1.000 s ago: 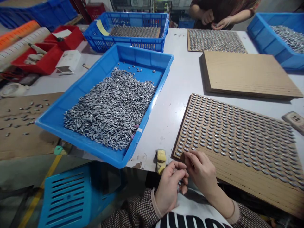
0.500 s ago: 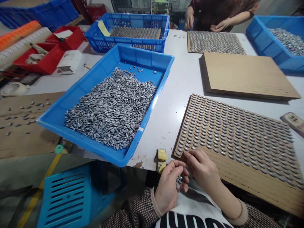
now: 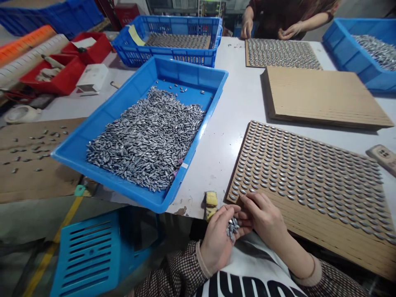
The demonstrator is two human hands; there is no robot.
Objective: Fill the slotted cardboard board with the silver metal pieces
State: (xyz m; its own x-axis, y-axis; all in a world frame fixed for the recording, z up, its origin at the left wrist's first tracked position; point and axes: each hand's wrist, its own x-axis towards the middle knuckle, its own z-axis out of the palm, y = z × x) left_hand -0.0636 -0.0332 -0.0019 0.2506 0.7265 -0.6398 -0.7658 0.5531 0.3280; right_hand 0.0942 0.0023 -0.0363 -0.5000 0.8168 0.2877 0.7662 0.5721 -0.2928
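The left hand [image 3: 218, 243] clenches a loose handful of silver pellets [image 3: 232, 229] that could spill if its grip slackens, while whether the right hand [image 3: 262, 216], curled beside the layered cardboard board [image 3: 334, 243], grasps anything cannot be told.

We can make out large black capitals on the white shirt [image 3: 247, 286]; the lower edge of the view cuts them off, so we can't read the word with certainty, perhaps "UDOR"; the yellow note [image 3: 136, 35] on the blue crate [image 3: 167, 60] shows nothing legible; the white strip [image 3: 34, 51] has tick marks, with no numbers we can read.
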